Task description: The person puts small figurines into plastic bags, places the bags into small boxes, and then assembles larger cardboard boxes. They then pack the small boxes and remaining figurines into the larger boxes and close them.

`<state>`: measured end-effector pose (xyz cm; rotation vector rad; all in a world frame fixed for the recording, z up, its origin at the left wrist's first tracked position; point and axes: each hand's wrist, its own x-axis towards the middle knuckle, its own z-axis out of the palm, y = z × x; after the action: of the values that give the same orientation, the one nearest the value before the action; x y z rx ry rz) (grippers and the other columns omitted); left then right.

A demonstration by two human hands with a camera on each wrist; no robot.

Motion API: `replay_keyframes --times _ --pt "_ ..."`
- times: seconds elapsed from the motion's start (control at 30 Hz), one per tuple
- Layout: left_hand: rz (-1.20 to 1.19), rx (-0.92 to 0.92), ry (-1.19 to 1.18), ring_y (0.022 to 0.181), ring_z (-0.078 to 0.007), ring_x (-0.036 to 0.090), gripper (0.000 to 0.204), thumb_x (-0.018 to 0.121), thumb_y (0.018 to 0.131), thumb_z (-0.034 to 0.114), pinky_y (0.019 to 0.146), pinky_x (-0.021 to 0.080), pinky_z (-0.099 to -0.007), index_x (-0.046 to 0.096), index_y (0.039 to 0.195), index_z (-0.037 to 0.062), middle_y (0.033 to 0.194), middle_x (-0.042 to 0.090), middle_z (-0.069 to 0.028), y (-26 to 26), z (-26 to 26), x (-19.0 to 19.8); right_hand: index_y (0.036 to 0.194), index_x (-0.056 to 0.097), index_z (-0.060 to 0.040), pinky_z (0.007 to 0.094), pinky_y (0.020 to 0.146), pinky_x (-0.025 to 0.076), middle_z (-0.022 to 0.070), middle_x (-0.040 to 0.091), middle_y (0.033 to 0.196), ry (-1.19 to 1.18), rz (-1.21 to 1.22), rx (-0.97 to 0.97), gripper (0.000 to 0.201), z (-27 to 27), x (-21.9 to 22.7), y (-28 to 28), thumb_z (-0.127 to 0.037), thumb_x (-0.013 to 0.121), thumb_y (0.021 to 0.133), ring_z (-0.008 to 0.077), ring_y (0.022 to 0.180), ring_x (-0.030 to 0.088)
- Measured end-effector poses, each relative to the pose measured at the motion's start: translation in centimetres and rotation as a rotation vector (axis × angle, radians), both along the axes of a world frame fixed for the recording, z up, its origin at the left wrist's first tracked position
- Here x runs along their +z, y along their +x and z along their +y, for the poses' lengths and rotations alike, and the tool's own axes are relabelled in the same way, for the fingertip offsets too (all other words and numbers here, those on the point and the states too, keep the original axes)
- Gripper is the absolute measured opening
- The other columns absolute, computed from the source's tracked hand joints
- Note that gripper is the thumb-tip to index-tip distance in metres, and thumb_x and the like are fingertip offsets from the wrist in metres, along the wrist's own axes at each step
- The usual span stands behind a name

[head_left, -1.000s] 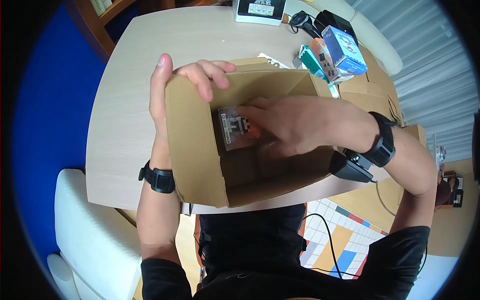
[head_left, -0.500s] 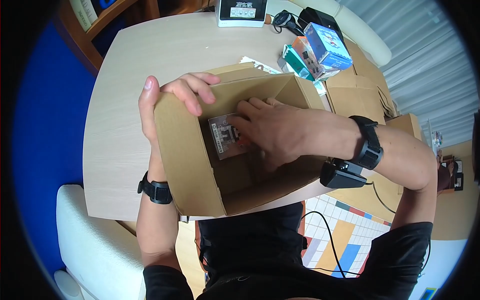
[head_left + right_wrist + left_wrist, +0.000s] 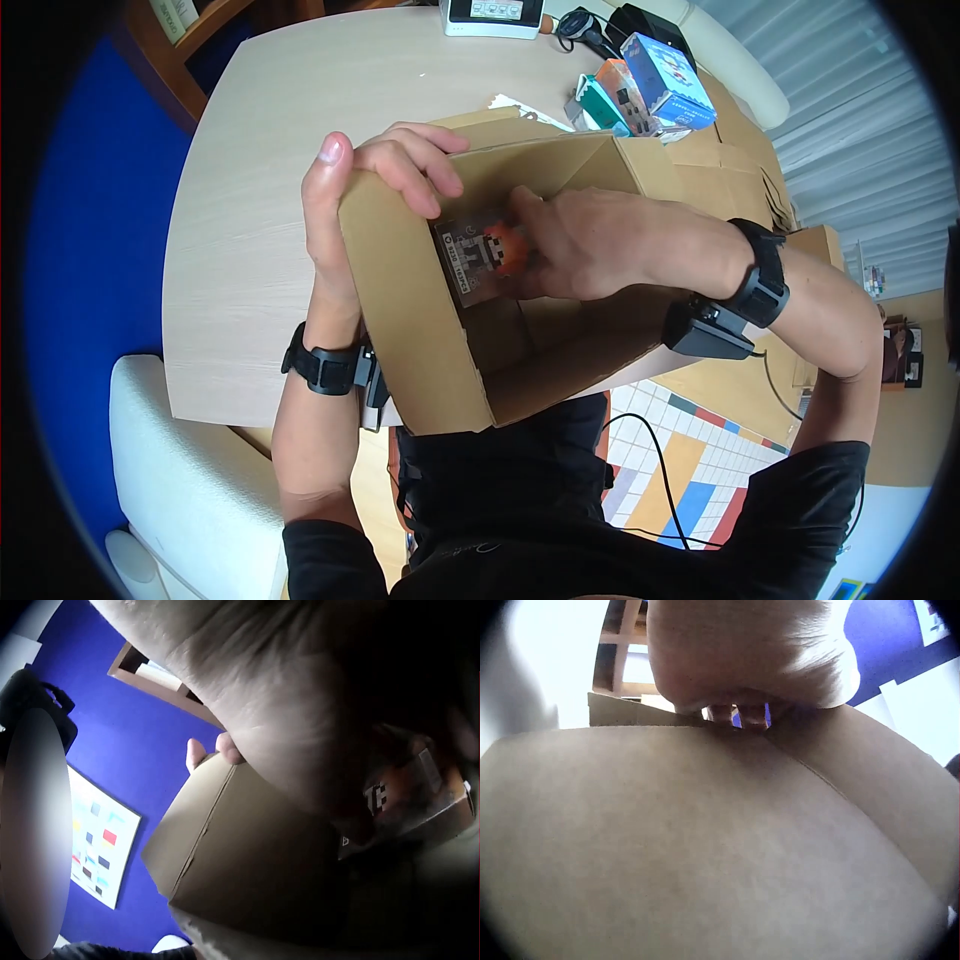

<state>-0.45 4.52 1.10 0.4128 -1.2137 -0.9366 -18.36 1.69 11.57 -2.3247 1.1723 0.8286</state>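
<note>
The right hand [image 3: 595, 240] hides the right part of the printed box [image 3: 468, 262] inside the cardboard carton [image 3: 415, 310]; the box's finest print is too small to read. In the right wrist view, dark shadow obscures most of that hand's fingers. The left wrist view's top edge cuts off the left hand [image 3: 385, 175]. The head view's top edge crops the white device [image 3: 492, 30].

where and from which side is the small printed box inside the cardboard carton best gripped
Probably by the two opposite edges near its right end, coming from the right through the open top. The small printed box lies close against the left side of the cardboard carton, leaving little finger room there; the right hand is at the roomier end.
</note>
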Motion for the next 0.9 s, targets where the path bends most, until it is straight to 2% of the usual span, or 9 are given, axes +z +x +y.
replay_keyframes --times 0.13,0.23,0.33,0.43,0.53,0.63,0.73,0.83,0.9 --pt "-0.004 0.028 -0.012 0.095 -0.0329 0.056 0.068 0.016 0.098 0.039 0.094 0.04 -0.0431 0.059 0.061 0.002 0.071 0.061 -0.0171 0.0 0.0 0.0 0.113 0.049 0.0024 0.0371 0.075 0.049 0.0221 0.065 0.1 0.062 -0.113 -0.029 0.063 -0.9 -1.6 -0.4 -0.053 0.063 0.088 0.0321 0.093 0.065" --pt "-0.012 0.049 -0.049 0.093 -0.0327 0.056 0.068 0.016 0.098 0.038 0.093 0.041 -0.0429 0.059 0.06 0.0019 0.069 0.061 -0.0166 0.2 -0.1 -0.1 0.116 0.048 0.0016 0.0308 0.072 0.047 0.015 0.063 0.091 0.12 -0.224 -0.124 0.059 -0.6 -1.1 -0.4 -0.046 0.066 0.088 0.0227 0.088 0.063" --pt "0.005 0.071 -0.057 0.091 -0.0325 0.056 0.068 0.015 0.098 0.037 0.092 0.041 -0.0426 0.059 0.059 0.0019 0.068 0.061 -0.0161 0.2 -0.3 0.0 0.128 0.043 0.0085 0.0357 0.09 0.047 0.0265 0.061 0.113 0.196 -0.375 -0.295 0.073 -0.7 -2.2 -1.1 -0.041 0.07 0.083 0.0334 0.108 0.061" --pt "-0.016 0.09 -0.064 0.09 -0.0323 0.056 0.068 0.015 0.097 0.036 0.091 0.042 -0.0425 0.059 0.059 0.0018 0.067 0.061 -0.0159 0.1 0.0 0.3 0.127 0.043 0.0095 0.0346 0.09 0.048 0.0255 0.062 0.111 0.178 -0.486 -0.392 0.069 -0.1 -1.9 -1.7 -0.032 0.074 0.081 0.0316 0.106 0.061" --pt "-0.027 0.103 -0.073 0.089 -0.0323 0.056 0.067 0.014 0.097 0.035 0.091 0.042 -0.0425 0.059 0.059 0.0017 0.067 0.06 -0.016 0.0 0.1 0.4 0.12 0.044 0.0027 0.025 0.066 0.045 0.0078 0.061 0.084 0.154 -0.657 -0.424 0.055 0.0 -3.0 -2.2 -0.025 0.075 0.084 0.0116 0.077 0.058" --pt "-0.014 0.106 -0.064 0.089 -0.0326 0.056 0.067 0.014 0.097 0.034 0.091 0.042 -0.0426 0.059 0.06 0.0018 0.066 0.06 -0.016 0.0 0.1 0.5 0.127 0.041 0.0052 0.0249 0.068 0.046 0.0079 0.063 0.086 0.101 -0.595 -0.464 0.061 0.7 -1.4 -2.1 -0.022 0.075 0.084 0.0109 0.078 0.06" --pt "0.007 0.091 -0.059 0.088 -0.0327 0.056 0.067 0.014 0.097 0.034 0.091 0.041 -0.0427 0.06 0.06 0.0022 0.066 0.06 -0.0156 -0.1 0.1 0.5 0.128 0.046 0.0116 0.033 0.08 0.052 0.0201 0.065 0.105 0.192 -0.631 -0.558 0.067 0.8 -1.1 -2.3 -0.023 0.076 0.079 0.0261 0.093 0.066" --pt "0.005 0.08 -0.073 0.088 -0.0326 0.056 0.066 0.014 0.097 0.034 0.091 0.041 -0.0429 0.061 0.061 0.0024 0.066 0.06 -0.0151 -0.1 0.0 0.5 0.12 0.055 0.01 0.032 0.074 0.053 0.0169 0.067 0.096 0.223 -0.647 -0.546 0.054 0.8 -0.1 -2.3 -0.02 0.075 0.079 0.0231 0.085 0.066" --pt "-0.016 0.087 -0.096 0.087 -0.0325 0.056 0.066 0.014 0.097 0.034 0.09 0.041 -0.0432 0.061 0.062 0.0024 0.066 0.061 -0.0146 0.0 0.1 0.6 0.115 0.06 0.0087 0.032 0.075 0.052 0.016 0.067 0.092 0.336 -0.676 -0.535 0.047 0.2 -1.2 -2.8 -0.018 0.074 0.079 0.0228 0.085 0.066"
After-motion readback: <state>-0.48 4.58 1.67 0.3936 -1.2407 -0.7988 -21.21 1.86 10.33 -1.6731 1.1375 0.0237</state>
